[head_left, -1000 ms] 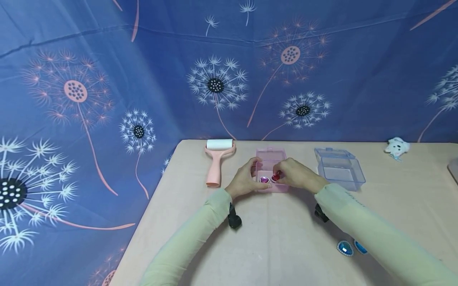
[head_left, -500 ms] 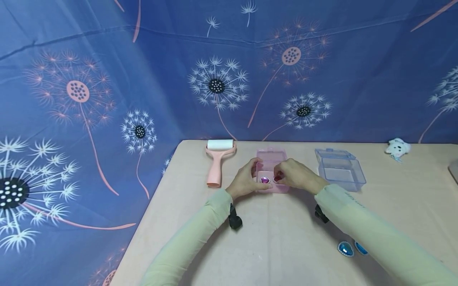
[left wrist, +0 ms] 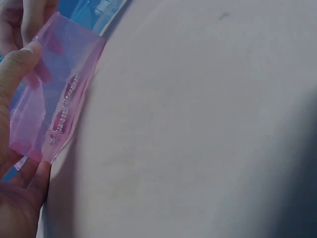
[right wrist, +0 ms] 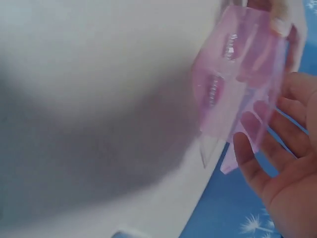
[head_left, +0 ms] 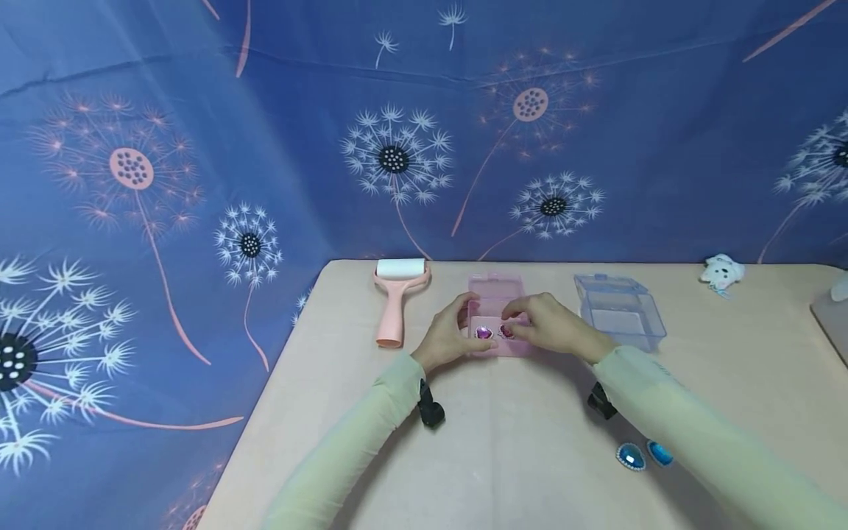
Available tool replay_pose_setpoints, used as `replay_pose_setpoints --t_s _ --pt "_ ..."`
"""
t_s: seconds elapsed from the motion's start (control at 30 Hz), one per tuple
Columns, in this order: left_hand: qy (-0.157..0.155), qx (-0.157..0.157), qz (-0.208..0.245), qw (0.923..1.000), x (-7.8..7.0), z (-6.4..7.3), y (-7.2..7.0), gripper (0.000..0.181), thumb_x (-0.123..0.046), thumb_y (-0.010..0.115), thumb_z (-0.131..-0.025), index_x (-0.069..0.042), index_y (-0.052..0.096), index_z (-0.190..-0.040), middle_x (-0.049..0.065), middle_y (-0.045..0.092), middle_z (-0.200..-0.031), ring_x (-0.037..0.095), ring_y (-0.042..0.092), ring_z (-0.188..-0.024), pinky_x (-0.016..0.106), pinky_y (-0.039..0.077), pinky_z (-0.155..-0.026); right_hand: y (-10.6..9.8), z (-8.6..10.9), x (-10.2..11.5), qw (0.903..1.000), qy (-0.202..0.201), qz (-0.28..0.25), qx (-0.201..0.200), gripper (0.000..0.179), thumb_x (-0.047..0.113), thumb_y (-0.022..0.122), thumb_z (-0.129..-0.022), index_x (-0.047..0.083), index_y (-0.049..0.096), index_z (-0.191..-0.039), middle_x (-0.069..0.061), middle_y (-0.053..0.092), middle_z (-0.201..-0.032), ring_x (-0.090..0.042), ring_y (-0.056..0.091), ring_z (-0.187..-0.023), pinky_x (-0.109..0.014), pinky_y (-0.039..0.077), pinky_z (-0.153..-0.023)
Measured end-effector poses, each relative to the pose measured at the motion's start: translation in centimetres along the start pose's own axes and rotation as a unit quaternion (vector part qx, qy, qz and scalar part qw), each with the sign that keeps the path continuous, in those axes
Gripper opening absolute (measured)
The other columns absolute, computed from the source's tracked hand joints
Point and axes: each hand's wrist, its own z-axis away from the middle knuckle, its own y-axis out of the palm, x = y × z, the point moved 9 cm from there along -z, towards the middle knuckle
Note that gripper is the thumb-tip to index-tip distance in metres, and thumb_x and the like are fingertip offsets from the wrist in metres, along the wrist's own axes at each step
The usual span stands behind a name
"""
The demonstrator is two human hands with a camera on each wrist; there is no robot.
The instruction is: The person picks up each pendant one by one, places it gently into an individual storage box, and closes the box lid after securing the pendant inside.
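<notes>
"What can you see from over there?"

"I'm watching from far away. The left hand (head_left: pixel 445 335) is holding the pink box (head_left: pixel 511 351) by its side, with the thumb at the front. The lid (head_left: pixel 495 285) is tipped back."

"And the right hand (head_left: pixel 555 324)?"

"Its fingers are loose and a bit bent, over the other side. I don't think they hold anything. I can't tell if a fingertip touches the red gem (head_left: pixel 506 330)."

"Where is that gem?"

"In the front part of the pink box, next to the purple gem (head_left: pixel 483 333). The box sits on the desk (head_left: pixel 497 449)."

"Anything else?"

"Two blue gems (head_left: pixel 631 456) lie nearer the person. A see-through blue box (head_left: pixel 645 341) stands open on the right."

"So what step is this?"

"I'd guess it's getting the red gem to sit nicely."

"What does the next move need?"

"If the gem sits well, the right hand should lift off without bumping it. If not, a tiny nudge. I'd want the box held firm."
</notes>
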Motion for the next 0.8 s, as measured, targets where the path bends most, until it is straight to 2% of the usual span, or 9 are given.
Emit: replay_pose_setpoints --t_s 0.13,0.23,0.37,0.5,0.57,0.63,0.73,0.8 --pt "0.008 -0.012 -0.001 0.9999 0.0 0.3 -0.3 0.094 -0.021 0.09 -0.067 -0.016 0.038 -0.145 0.011 0.054 -0.137 0.022 0.054 -0.126 0.032 0.043 -0.107 -1.7 1.2 0.7 0.9993 -0.001 -0.013 -0.036 0.02 0.007 0.065 -0.088 0.001 0.071 -0.105 -0.013 0.073 -0.104 -0.031 0.069 -0.095 -0.043 0.057 -0.076" --pt "0.012 -0.012 0.001 0.9998 0.0 0.4 -0.2 0.105 -0.02 0.09 -0.066 -0.02 0.029 -0.151 0.012 0.05 -0.139 0.023 0.053 -0.127 0.031 0.042 -0.107 -2.9 2.6 1.0 0.9984 0.0 -0.02 -0.053 0.021 0.005 0.062 -0.089 0.0 0.07 -0.109 -0.013 0.072 -0.107 -0.031 0.068 -0.099 -0.041 0.058 -0.075" --pt "0.007 -0.014 0.03 0.9994 0.0 0.6 -0.2 0.117 -0.018 0.091 -0.065 -0.023 0.017 -0.155 0.016 0.037 -0.147 0.027 0.042 -0.137 0.032 0.039 -0.11 -4.1 5.4 1.5 0.9975 -0.004 -0.012 -0.069 0.02 0.005 0.064 -0.09 0.003 0.07 -0.109 -0.012 0.072 -0.109 -0.029 0.067 -0.101 -0.037 0.058 -0.074" --pt "0.009 -0.026 0.015 0.9995 -0.9 0.8 -0.4 0.121 -0.024 0.092 -0.063 -0.029 0.013 -0.155 0.012 0.021 -0.157 0.031 0.027 -0.145 0.041 0.032 -0.115 -5.2 8.8 2.1 0.9958 -0.012 0.014 -0.089 0.02 0.003 0.068 -0.085 0.006 0.071 -0.105 -0.01 0.071 -0.111 -0.027 0.067 -0.1 -0.032 0.057 -0.071" --pt "0.024 -0.029 -0.016 0.9992 -2.4 0.8 -0.5 0.123 -0.029 0.093 -0.061 -0.033 0.012 -0.154 0.006 0.016 -0.159 0.029 0.022 -0.147 0.048 0.029 -0.115 -5.8 10.6 2.3 0.9943 -0.016 0.026 -0.102 0.022 0.001 0.07 -0.082 0.008 0.071 -0.103 -0.009 0.071 -0.111 -0.025 0.067 -0.098 -0.029 0.057 -0.07" --pt "0.045 -0.03 -0.035 0.9979 -4.4 0.6 -0.5 0.123 -0.031 0.093 -0.06 -0.04 0.013 -0.153 0.0 0.011 -0.161 0.024 0.016 -0.149 0.053 0.026 -0.115 -6.5 12.4 2.3 0.9924 -0.016 0.038 -0.116 0.027 -0.002 0.073 -0.078 0.01 0.07 -0.102 -0.008 0.071 -0.111 -0.021 0.066 -0.097 -0.026 0.056 -0.069" --pt "0.088 -0.021 -0.037 0.9952 -8.5 0.2 0.1 0.123 -0.03 0.094 -0.059 -0.046 0.013 -0.151 -0.007 0.006 -0.162 0.017 0.007 -0.15 0.059 0.023 -0.114 -7.4 14.8 2.1 0.989 -0.01 0.053 -0.137 0.034 -0.002 0.077 -0.073 0.013 0.07 -0.103 -0.005 0.07 -0.111 -0.008 0.063 -0.098 -0.018 0.053 -0.069" --pt "0.109 -0.007 -0.025 0.9937 -11.1 -0.1 1.1 0.123 -0.029 0.093 -0.06 -0.049 0.012 -0.15 -0.011 0.006 -0.162 0.015 0.008 -0.15 0.059 0.024 -0.114 -7.9 16.1 1.9 0.9869 -0.004 0.064 -0.149 0.038 -0.001 0.08 -0.07 0.014 0.07 -0.104 -0.005 0.07 -0.111 0.003 0.059 -0.1 -0.013 0.051 -0.071"
